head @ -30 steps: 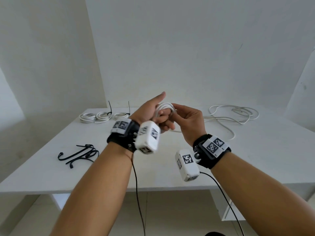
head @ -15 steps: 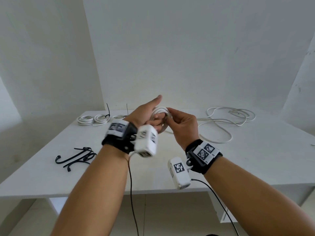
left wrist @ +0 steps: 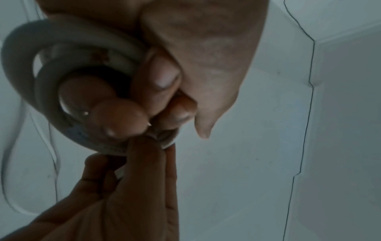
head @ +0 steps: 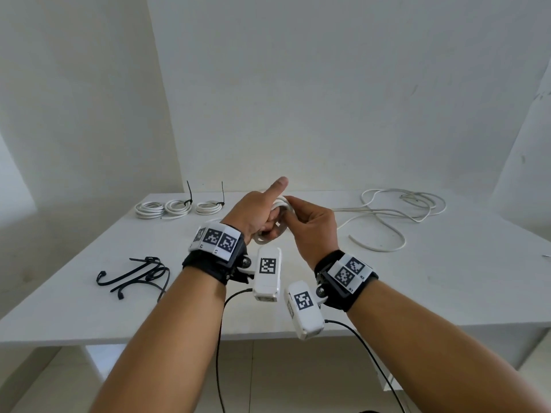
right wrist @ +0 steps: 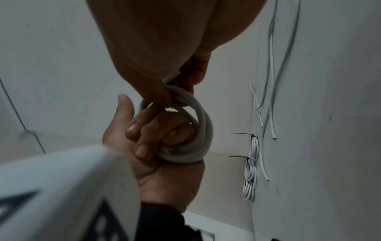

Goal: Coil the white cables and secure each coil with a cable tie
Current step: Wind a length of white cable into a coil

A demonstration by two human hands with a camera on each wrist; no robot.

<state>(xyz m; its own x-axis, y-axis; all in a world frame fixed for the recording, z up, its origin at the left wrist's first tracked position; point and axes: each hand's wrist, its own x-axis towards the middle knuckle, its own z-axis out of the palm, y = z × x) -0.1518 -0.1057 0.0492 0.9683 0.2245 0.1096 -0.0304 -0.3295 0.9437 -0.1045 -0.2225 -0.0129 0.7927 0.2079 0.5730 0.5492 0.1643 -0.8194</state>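
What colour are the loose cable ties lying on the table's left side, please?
Black; the loose cable ties show best in the head view.

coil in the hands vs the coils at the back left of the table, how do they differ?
1. The held coil is off the table, wound round the left hand's fingers, with the right hand pinching it; the finished coils lie flat on the table.
2. The finished coils carry black ties with upright tails; the held coil shows no tie.

Shared: both are white cable wound in small round loops.
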